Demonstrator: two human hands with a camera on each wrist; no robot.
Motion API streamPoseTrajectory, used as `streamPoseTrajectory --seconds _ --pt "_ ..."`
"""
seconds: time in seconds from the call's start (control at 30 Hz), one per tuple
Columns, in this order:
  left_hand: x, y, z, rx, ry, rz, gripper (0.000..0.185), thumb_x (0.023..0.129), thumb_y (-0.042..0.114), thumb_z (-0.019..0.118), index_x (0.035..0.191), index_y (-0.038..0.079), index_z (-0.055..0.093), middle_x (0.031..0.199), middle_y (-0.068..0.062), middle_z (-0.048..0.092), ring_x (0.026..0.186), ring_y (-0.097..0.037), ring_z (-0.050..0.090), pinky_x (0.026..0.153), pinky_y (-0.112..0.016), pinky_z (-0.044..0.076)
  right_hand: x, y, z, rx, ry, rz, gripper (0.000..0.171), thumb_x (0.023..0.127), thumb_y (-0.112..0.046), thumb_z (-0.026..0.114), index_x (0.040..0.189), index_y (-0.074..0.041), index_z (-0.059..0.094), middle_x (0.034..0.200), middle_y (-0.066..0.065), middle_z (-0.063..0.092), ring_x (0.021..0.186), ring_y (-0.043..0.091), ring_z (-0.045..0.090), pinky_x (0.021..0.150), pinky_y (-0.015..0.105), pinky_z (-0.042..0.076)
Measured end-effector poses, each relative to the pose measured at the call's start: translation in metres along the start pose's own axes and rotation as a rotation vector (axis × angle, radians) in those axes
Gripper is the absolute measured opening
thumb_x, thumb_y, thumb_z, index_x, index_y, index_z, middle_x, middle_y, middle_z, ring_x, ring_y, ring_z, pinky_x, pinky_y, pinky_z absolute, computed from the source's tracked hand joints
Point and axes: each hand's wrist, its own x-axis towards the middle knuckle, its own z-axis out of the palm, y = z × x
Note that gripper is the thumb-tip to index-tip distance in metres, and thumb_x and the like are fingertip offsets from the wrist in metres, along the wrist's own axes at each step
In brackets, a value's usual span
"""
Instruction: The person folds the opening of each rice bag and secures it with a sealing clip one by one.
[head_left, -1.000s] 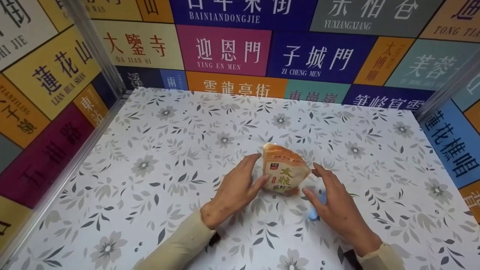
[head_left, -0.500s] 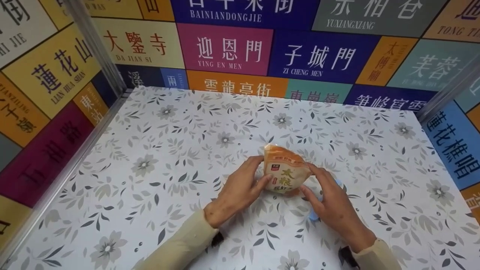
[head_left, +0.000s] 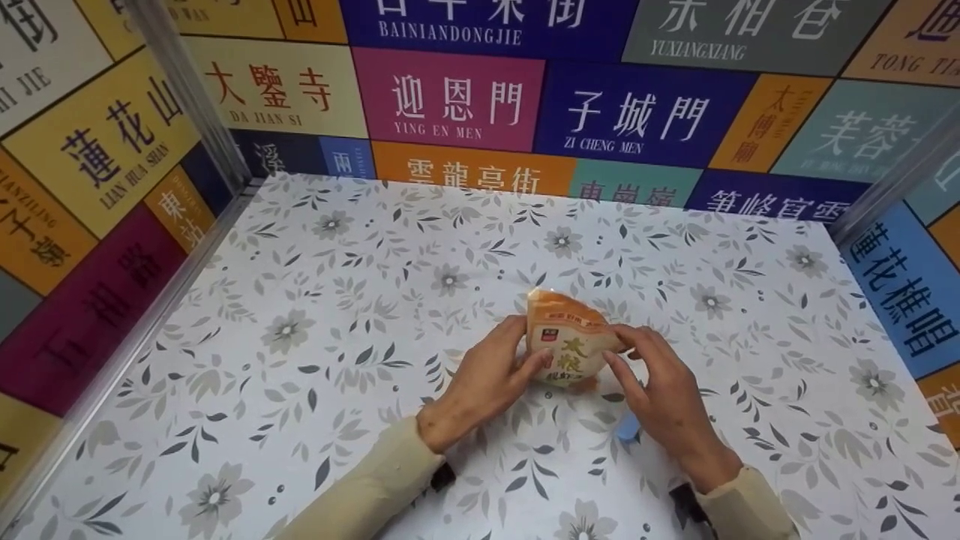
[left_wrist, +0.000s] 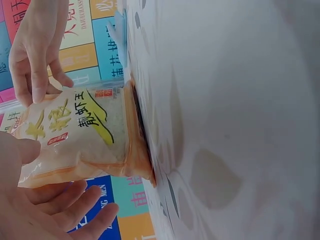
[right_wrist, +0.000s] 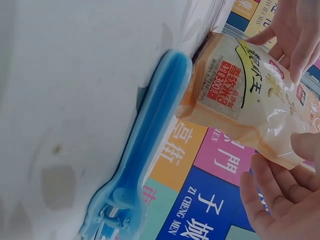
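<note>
A small bag of rice (head_left: 570, 345), cream with orange edges and Chinese print, stands upright on the flowered tabletop in the head view. My left hand (head_left: 484, 382) holds its left side, thumb on the front and fingers behind. At the upper right corner my right hand (head_left: 667, 397) pinches the bag between thumb and fingers. Beside the bag lies a blue bag clip (right_wrist: 155, 130) with a metal spring, long and narrow in the right wrist view. In the head view the right hand partly covers this clip (head_left: 628, 427).
The white tabletop (head_left: 360, 262) has a grey flower and leaf pattern. Coloured panels (head_left: 450, 97) with Chinese place names stand along its back and sides. Clear corner posts (head_left: 199, 97) join the panels.
The right hand has moved left and its thumb and fingers have closed on the bag's right corner. The left hand has shifted slightly right against the bag. The bag stays nearly in place.
</note>
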Motion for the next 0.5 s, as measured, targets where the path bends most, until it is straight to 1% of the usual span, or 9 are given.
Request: streamPoseTrajectory --seconds 0.03,0.17,0.37,0.5 --pt "0.0005 -0.0001 0.0001 -0.003 0.001 -0.003 0.046 0.105 0.038 0.062 0.144 0.016 0.054 0.137 -0.003 0.065 0.127 -0.019 0.065 0.112 -0.038 0.051 0.0009 -0.0001 0.0003 0.002 0.012 -0.015 0.035 0.092 -0.005 0.078 0.127 -0.008 0.068 0.107 0.003 0.071 0.095 0.015 0.065 0.084 0.013 0.048" --pt "0.0015 -0.0002 0.0004 -0.019 0.004 -0.015 0.042 0.104 0.037 0.063 0.14 0.017 0.056 0.133 -0.003 0.067 0.123 -0.019 0.067 0.109 -0.038 0.053 0.0042 0.0 0.0019 0.01 0.045 -0.052 0.029 0.091 -0.003 0.078 0.119 -0.008 0.071 0.1 0.001 0.07 0.09 0.014 0.065 0.08 0.019 0.051" --pt "0.0012 0.0009 0.0006 -0.064 0.004 -0.023 0.042 0.104 0.037 0.064 0.14 0.017 0.056 0.132 -0.002 0.068 0.122 -0.019 0.067 0.11 -0.038 0.052 0.0064 0.0 0.0044 0.019 0.061 -0.057 0.016 0.092 -0.004 0.077 0.107 -0.009 0.074 0.096 0.0 0.07 0.086 0.011 0.064 0.079 0.013 0.049" --pt "0.0036 0.0023 0.0019 -0.108 0.02 -0.017 0.044 0.103 0.035 0.066 0.141 0.016 0.056 0.134 -0.003 0.067 0.126 -0.019 0.065 0.113 -0.038 0.05 0.0069 0.0002 0.0056 0.023 0.082 -0.065 0.013 0.091 -0.003 0.078 0.103 -0.009 0.074 0.095 -0.001 0.07 0.085 0.011 0.065 0.078 0.014 0.051"
